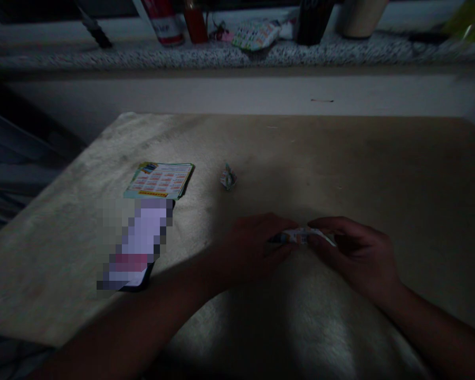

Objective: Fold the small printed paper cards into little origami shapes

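Note:
Between my two hands, low over the table, is a narrow folded strip of printed paper (301, 235), white with coloured print. My left hand (257, 245) grips its left end, fingers closed over it. At the other end my right hand (356, 253) pinches the paper between thumb and fingers. Past my left hand lies a small folded or crumpled piece of printed paper (228, 178). A stack of printed calendar cards (160, 180) rests to the left, and a phone (144, 240) with a lit, blurred screen lies just below it.
The table (360, 163) meets a white wall at its far edge. On the speckled stone sill (206, 58) above stand a red can (164, 24), a red bottle (196, 24), a crumpled printed packet (257, 34), a dark can (313, 21) and a beige container (362, 18).

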Tool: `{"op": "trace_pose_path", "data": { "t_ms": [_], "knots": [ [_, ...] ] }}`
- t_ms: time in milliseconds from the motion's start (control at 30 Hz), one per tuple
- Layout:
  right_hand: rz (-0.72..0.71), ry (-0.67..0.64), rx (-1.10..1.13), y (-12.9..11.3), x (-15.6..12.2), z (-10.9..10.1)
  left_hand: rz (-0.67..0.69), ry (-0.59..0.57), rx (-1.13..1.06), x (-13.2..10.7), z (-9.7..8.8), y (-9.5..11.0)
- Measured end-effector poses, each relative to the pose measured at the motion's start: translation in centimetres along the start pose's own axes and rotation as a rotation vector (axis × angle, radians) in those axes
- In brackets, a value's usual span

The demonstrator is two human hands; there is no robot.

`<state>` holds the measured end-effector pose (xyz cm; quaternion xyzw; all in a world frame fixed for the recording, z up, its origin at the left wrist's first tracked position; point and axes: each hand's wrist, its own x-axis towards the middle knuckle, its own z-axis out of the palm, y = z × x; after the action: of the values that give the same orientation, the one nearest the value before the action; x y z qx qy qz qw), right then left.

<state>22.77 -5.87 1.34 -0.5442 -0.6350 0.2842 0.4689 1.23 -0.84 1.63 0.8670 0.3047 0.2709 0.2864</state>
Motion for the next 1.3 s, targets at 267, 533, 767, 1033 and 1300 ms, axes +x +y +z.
{"op": "trace_pose_path", "data": {
  "t_ms": [267, 533, 767, 1033, 1300],
  "knots": [
    [-0.018, -0.038, 0.035, 0.1, -0.2, 0.0, -0.102, -0.042, -0.148, 0.2, 0.0, 0.4],
    [0.001, -0.103, 0.129, 0.8, -0.4, 0.2, -0.121, -0.167, -0.207, 0.2, -0.2, 1.1],
    [0.027, -0.133, 0.153, 1.0, -0.5, 0.2, -0.065, -0.162, -0.137, 0.2, 0.0, 1.2],
    [0.084, -0.155, 0.123, 1.0, -0.9, 0.6, -0.07, -0.145, -0.057, 0.1, 0.1, 1.1],
    [-0.017, -0.082, -0.07, 0.2, -0.7, 1.3, -0.08, -0.048, 0.194, 0.0, 1.3, 1.9]
  ]
}}
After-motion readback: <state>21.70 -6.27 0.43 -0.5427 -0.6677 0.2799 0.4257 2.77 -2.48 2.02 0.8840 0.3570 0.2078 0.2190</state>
